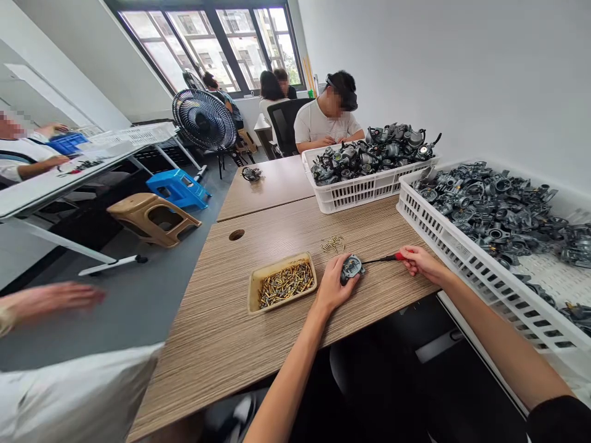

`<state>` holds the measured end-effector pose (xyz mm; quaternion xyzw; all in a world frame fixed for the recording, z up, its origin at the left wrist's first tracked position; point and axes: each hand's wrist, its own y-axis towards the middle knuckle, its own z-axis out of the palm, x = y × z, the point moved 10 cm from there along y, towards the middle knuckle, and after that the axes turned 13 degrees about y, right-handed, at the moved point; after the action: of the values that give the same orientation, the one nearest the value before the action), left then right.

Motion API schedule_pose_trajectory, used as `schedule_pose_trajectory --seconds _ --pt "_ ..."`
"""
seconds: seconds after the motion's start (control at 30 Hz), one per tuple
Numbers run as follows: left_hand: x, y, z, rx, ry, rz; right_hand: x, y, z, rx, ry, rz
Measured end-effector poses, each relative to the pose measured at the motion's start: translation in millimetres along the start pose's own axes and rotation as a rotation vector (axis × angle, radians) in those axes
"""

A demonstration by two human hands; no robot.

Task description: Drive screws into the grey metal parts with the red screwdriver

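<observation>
My left hand (336,284) is closed around a grey metal carburetor body (352,267) resting on the wood-grain table (277,338). In my right hand (422,264) is a screwdriver with a red handle (399,256). Its dark shaft reaches left to the carburetor's side; whether the tip is seated in a screw is too small to tell. Left of my left hand stands a beige tray (253,295) filled with small brass-coloured parts (286,285). A loose scatter of similar brass parts (332,244) lies just beyond the carburetor.
White crates of carburetors (369,192) and metal bodies (480,258) stand at the back and right. One carburetor (252,174) sits at the far left. A person (329,117) sits opposite; another person's blurred hand (60,301) is at left. A fan (203,120) and stools (152,215) stand beyond.
</observation>
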<state>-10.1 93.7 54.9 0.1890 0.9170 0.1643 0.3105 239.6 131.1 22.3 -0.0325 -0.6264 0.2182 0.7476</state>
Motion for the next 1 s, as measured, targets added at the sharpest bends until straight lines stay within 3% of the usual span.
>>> schedule_pose_trajectory --seconds 0.33,0.57,0.67,0.87,1.0 --pt "-4.6 -0.6 1.4 0.056 0.010 0.034 -14.4 -1.8 24.9 0.137 -0.063 0.073" --pt "5.3 -2.2 -7.7 -0.085 0.071 -0.043 -19.7 -11.5 42.8 0.284 -0.127 0.154" --pt "5.8 -1.7 -5.9 -0.087 0.060 -0.025 -28.2 -16.1 54.6 0.340 -0.129 0.214" --pt "2.5 -0.3 -1.9 -0.050 0.037 0.013 -40.1 -15.9 73.0 0.315 -0.050 0.224" --pt "11.4 -1.2 -4.9 -0.104 0.041 -0.045 -44.7 -16.2 82.3 0.286 0.041 0.224"
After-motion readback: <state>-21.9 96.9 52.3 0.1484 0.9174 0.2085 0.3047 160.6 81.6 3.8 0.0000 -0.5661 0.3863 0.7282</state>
